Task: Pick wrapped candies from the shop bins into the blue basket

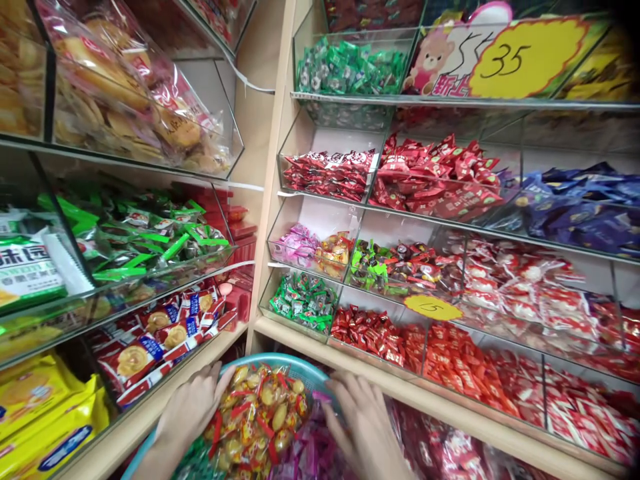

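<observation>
Two bare hands reach in from the near side to a teal basket [300,361] in the corner between two runs of shelving. The left hand [189,405] is at the basket's left rim, its thumb apart from the fingers and pointing in over the sweets; whether it grips the rim I cannot tell. The right hand [364,415] is at the right rim, slightly blurred, with fingers spread and the thumb well apart from them; no sweet shows in its grasp.

Between the hands, inside the basket, gold-and-red wrapped sweets [265,410] fill the middle. Purple wrapped sweets [314,441] lie to their right, nearest the right hand, and green wrapped sweets [194,460] lie at the near left, beside the left wrist.

Beyond the basket, the lowest far shelf has clear bins of green-and-silver sweets [304,300], red sweets [367,333] and orange-red sweets [463,360], running left to right. A yellow tag [433,307] marked 15 sits above them, and a larger yellow sign [527,59] marked 35 hangs at the upper right.

On the left shelving, red-and-blue biscuit packs [165,333] lie near the left hand, with yellow packs [50,420] at the near left.
</observation>
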`<state>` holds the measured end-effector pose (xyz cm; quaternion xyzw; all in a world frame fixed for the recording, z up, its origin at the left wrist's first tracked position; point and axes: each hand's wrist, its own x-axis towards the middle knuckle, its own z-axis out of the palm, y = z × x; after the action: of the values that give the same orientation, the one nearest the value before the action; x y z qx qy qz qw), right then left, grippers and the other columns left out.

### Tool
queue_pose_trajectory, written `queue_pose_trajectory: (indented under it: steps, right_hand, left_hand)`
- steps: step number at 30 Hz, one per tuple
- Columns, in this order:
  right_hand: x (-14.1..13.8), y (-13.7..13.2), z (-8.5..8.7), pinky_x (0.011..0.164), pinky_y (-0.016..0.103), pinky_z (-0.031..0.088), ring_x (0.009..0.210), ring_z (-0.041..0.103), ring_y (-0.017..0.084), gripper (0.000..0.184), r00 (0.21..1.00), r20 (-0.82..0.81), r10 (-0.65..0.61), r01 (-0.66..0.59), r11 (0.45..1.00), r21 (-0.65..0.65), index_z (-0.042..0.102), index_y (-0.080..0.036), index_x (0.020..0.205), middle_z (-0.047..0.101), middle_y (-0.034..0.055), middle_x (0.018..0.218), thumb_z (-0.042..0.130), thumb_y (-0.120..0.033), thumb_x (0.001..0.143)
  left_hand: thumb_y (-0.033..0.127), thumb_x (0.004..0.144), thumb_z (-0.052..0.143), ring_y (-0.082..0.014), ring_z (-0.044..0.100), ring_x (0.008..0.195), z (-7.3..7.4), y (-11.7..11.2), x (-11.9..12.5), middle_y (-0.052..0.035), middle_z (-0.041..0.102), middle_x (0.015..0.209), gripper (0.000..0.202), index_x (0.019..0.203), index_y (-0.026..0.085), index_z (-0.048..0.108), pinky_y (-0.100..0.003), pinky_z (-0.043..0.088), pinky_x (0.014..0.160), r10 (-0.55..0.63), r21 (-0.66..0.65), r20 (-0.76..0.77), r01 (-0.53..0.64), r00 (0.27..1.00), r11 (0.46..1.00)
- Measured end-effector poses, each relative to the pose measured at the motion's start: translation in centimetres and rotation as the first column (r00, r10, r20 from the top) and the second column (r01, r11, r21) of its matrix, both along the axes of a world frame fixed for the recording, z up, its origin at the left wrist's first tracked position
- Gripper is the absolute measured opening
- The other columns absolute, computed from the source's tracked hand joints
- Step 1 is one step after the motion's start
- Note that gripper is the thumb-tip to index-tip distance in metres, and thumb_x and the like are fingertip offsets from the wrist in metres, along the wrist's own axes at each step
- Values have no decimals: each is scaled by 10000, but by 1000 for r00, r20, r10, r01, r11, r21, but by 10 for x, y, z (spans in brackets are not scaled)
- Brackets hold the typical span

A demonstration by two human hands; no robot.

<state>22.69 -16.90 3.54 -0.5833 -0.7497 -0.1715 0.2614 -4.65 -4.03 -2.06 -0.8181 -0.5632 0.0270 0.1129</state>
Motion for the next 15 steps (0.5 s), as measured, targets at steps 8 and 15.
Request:
queue_pose_trajectory:
  steps: [8,15]
  right_hand:
    - [-7,139,183,839,326,404,968,544,207,208,997,53,64,-70,991,112,612,-182,1009,633,73,994,471,-254,875]
    - [5,266,233,793,301,450,987,598,241,240,933,-45,-356,341,918,-202,621,-115,1046,627,162,1071,556,-209,836]
  left_hand:
    - [-64,750,282,-293,591,1082,-5,3,0,-161,464,1379,744,1380,329,330,-459,527,806,-12,18,-75,13,997,1000]
    - [23,800,374,-305,510,1186,-9,5,0,-135,481,1366,581,1290,310,493,-473,465,908,48,-56,52,-45,997,997]
